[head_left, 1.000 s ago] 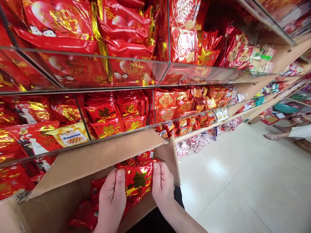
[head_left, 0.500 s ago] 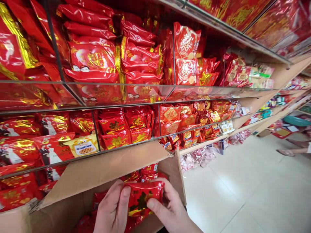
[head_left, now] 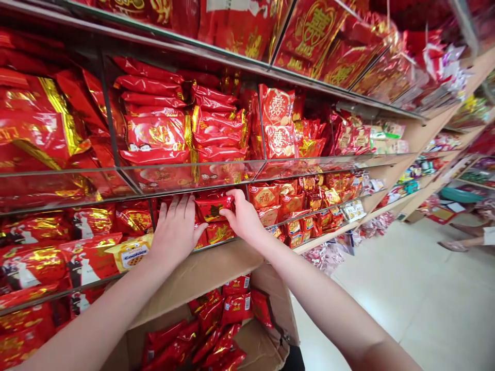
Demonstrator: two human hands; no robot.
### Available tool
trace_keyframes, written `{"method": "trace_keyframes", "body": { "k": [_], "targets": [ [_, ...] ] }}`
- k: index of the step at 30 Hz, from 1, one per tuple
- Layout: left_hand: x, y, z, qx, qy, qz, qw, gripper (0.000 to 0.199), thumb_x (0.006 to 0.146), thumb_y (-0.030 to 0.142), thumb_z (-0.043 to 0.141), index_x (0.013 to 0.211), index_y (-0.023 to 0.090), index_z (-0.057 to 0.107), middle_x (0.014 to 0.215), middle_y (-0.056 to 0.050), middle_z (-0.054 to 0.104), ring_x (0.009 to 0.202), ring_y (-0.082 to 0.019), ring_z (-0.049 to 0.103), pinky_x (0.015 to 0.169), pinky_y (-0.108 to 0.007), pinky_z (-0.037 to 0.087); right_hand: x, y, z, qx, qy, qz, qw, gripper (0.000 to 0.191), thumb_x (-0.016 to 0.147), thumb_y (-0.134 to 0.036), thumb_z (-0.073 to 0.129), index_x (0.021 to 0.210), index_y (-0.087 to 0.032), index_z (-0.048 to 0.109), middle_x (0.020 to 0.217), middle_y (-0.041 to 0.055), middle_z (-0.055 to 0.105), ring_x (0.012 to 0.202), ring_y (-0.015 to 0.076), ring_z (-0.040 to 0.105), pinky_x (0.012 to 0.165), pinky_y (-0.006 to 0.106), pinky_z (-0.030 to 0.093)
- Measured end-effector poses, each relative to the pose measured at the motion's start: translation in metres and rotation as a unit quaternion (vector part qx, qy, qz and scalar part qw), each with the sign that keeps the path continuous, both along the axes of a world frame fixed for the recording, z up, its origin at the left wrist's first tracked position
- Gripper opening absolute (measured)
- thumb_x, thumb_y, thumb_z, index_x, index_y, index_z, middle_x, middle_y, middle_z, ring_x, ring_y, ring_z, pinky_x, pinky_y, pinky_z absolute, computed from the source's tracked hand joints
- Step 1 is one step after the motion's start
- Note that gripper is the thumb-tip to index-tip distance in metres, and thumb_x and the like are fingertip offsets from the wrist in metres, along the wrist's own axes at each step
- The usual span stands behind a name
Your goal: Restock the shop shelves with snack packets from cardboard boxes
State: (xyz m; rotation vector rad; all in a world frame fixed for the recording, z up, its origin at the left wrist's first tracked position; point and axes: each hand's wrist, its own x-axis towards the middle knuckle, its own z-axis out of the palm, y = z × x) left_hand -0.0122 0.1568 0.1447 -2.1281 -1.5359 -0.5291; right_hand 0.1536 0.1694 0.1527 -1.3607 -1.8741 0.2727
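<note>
A glossy red snack packet (head_left: 212, 208) with gold print lies at the top of a middle-shelf compartment, above a similar packet (head_left: 219, 232). My right hand (head_left: 243, 216) pinches its right end between thumb and fingers. To its left, my left hand (head_left: 176, 226) rests over the same compartment, fingers stretched out flat and thumb pointing right. The packets under my left palm are hidden. Below my arms, an opened cardboard box (head_left: 224, 262) holds several loose red packets (head_left: 236, 308) of like look.
A clear shelf lip (head_left: 228, 171) runs just above my hands. Yellow cookie packets (head_left: 133, 252) sit left of them, other red packets (head_left: 266, 196) to the right. Pale tiled floor (head_left: 359, 304) spreads at the right, where another person's feet (head_left: 456, 245) show.
Both hands have moved up and away from above the box to the middle shelf. The red packet, earlier held between both hands, is now in the compartment; my left hand has spread flat.
</note>
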Motion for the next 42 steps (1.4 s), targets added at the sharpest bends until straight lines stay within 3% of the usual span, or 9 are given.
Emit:
{"method": "trace_keyframes", "body": {
  "k": [7,12,19,25,29,32,36,39,42],
  "targets": [
    [-0.005,0.001,-0.001,-0.005,0.012,0.004,1.0,0.065,0.082,0.037,0.047,0.131,-0.002,0.033,0.13,-0.025,0.047,0.121,-0.037,0.04,0.105,-0.051,0.022,0.001,0.005,0.003,-0.021,-0.16,-0.069,0.985,0.03,0.086,-0.015,0.042,0.116,-0.015,0.036,0.093,0.0104,0.063,0.085,0.0232,0.062,0.071,0.033,0.044],
    [0.0,-0.002,0.003,0.0,0.006,0.011,1.0,0.067,0.082,0.037,0.046,0.134,-0.001,0.027,0.131,-0.026,0.045,0.12,-0.038,0.04,0.101,-0.058,0.023,-0.008,-0.002,0.012,-0.018,-0.202,-0.036,0.979,0.039,0.082,0.0,0.032,0.116,-0.016,0.04,0.101,0.0105,0.057,0.086,0.0195,0.06,0.073,0.031,0.045],
    [0.023,0.002,0.007,-0.005,0.059,-0.057,0.997,0.054,0.084,0.029,0.041,0.135,0.01,0.034,0.141,-0.014,0.04,0.127,-0.034,0.03,0.106,-0.06,0.01,-0.012,-0.006,0.01,0.079,-0.302,-0.109,0.944,0.024,0.088,-0.015,0.035,0.103,-0.015,0.054,0.102,0.0124,0.05,0.095,0.0254,0.045,0.068,0.036,0.05],
    [0.033,0.009,0.01,-0.01,0.076,-0.054,0.996,0.053,0.082,0.029,0.045,0.131,0.009,0.04,0.129,-0.018,0.051,0.118,-0.037,0.04,0.102,-0.063,0.014,-0.004,0.003,0.012,0.084,-0.3,-0.121,0.942,0.022,0.086,-0.012,0.038,0.096,-0.013,0.057,0.099,0.013,0.05,0.093,0.0272,0.046,0.061,0.035,0.051],
    [0.036,0.007,0.014,-0.014,0.081,-0.046,0.996,0.051,0.082,0.028,0.045,0.128,0.005,0.043,0.127,-0.021,0.052,0.117,-0.038,0.04,0.099,-0.068,0.011,0.004,-0.023,0.01,0.098,-0.205,-0.08,0.971,0.022,0.086,-0.017,0.043,0.106,-0.015,0.053,0.108,0.0115,0.048,0.096,0.0222,0.048,0.073,0.033,0.049],
    [0.037,0.007,0.014,-0.02,0.09,-0.047,0.995,0.053,0.084,0.028,0.044,0.132,0.006,0.038,0.134,-0.021,0.046,0.122,-0.036,0.036,0.1,-0.068,0.008,0.008,-0.066,-0.012,0.111,-0.129,0.054,0.984,0.02,0.088,-0.021,0.04,0.101,-0.017,0.055,0.102,0.0083,0.052,0.095,0.0162,0.05,0.081,0.027,0.045],
    [0.04,0.008,0.011,-0.029,0.106,-0.055,0.992,0.059,0.085,0.033,0.046,0.136,0.008,0.031,0.141,-0.018,0.038,0.125,-0.037,0.032,0.1,-0.067,0.01,0.008,-0.113,-0.072,0.05,-0.152,0.218,0.963,0.019,0.088,-0.025,0.042,0.09,-0.019,0.059,0.094,0.0047,0.058,0.083,0.0131,0.054,0.074,0.021,0.045],
    [0.043,0.011,0.009,-0.032,0.11,-0.05,0.992,0.06,0.082,0.034,0.051,0.133,0.006,0.036,0.134,-0.022,0.045,0.119,-0.039,0.04,0.098,-0.069,0.013,0.011,-0.126,-0.122,-0.009,-0.165,0.222,0.961,0.017,0.086,-0.024,0.045,0.086,-0.019,0.061,0.094,0.0031,0.06,0.082,0.0128,0.055,0.076,0.021,0.046],
    [0.045,0.015,0.009,-0.026,0.109,-0.047,0.993,0.06,0.082,0.035,0.052,0.131,0.004,0.038,0.132,-0.023,0.048,0.119,-0.038,0.04,0.098,-0.069,0.012,0.018,-0.129,-0.157,-0.069,-0.167,0.193,0.965,0.015,0.084,-0.022,0.047,0.087,-0.02,0.062,0.094,0.0019,0.061,0.082,0.0127,0.057,0.078,0.021,0.047]
  ]
}}
